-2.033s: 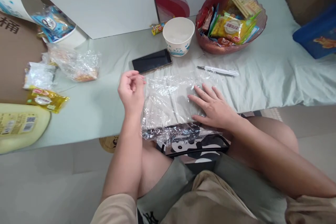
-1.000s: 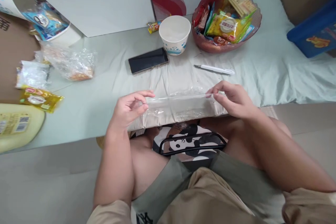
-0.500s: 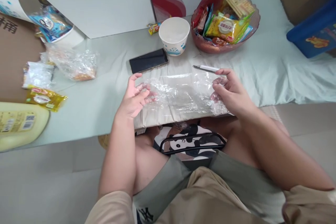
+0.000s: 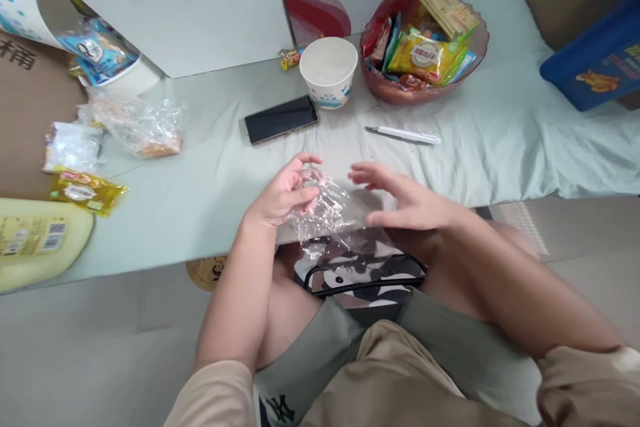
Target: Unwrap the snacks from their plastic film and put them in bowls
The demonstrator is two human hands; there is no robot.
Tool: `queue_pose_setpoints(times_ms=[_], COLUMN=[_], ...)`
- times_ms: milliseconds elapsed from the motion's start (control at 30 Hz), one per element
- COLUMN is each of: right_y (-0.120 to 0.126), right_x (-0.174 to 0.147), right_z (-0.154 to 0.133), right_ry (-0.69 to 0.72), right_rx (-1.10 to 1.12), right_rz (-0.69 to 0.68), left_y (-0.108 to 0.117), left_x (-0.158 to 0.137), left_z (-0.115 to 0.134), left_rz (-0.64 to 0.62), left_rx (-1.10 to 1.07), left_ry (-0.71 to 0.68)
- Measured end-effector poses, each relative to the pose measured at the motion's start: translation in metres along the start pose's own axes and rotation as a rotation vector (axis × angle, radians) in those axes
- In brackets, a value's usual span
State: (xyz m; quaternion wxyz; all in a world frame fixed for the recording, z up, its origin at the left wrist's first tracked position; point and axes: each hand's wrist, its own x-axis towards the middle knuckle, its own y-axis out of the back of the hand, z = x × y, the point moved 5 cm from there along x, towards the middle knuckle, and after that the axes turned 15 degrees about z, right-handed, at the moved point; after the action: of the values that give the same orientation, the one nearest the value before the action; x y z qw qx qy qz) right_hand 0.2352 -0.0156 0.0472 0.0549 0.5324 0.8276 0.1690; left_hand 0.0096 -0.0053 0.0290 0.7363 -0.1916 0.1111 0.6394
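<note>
A crumpled sheet of clear plastic film [image 4: 333,210] hangs from my left hand [image 4: 287,195] at the near edge of the table. The fingers of that hand are closed on one end of the film, and its lower part droops past the edge. My right hand [image 4: 403,199] is just to the right of the film, thumb and fingers apart, with nothing in it. Beyond the right hand lies a white utility knife [image 4: 404,134]. A black phone [image 4: 281,120] rests farther back, beside a white paper cup [image 4: 329,73] with a blue pattern.
A pink bowl [image 4: 425,95] of packaged snacks stands behind the knife. On the left are a bagged snack [image 4: 143,127], a yellow packet [image 4: 87,192] and a pale yellow jug [image 4: 43,240]. A blue container [image 4: 595,60] stands at the right. Boxes line the back.
The film was stretched between both hands and is now bunched at my left hand. My right hand has let go of it, and both hands have moved closer together.
</note>
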Motion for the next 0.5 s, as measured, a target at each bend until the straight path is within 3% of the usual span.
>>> queue_pose_setpoints(times_ms=[100, 167, 233, 300, 500], right_y=[-0.034, -0.042, -0.038, -0.031, -0.024], right_x=[-0.001, -0.003, -0.003, 0.0, 0.008], right_z=[-0.006, -0.011, -0.014, -0.012, 0.01], right_ry=[-0.132, -0.22, -0.272, -0.306, -0.438], right_rx=[0.14, 0.272, 0.409, 0.501, 0.456], right_rz=[-0.265, -0.294, -0.192, -0.045, 0.205], left_y=[-0.008, 0.0, 0.009, 0.009, -0.032], left_x=[-0.001, 0.006, 0.013, 0.017, 0.01], left_z=[0.004, 0.006, 0.006, 0.0, -0.025], left_rz=[-0.049, 0.064, 0.222, 0.291, -0.001], left_rx=[0.016, 0.001, -0.047, -0.127, -0.255], left_ry=[-0.006, -0.042, -0.086, -0.093, 0.158])
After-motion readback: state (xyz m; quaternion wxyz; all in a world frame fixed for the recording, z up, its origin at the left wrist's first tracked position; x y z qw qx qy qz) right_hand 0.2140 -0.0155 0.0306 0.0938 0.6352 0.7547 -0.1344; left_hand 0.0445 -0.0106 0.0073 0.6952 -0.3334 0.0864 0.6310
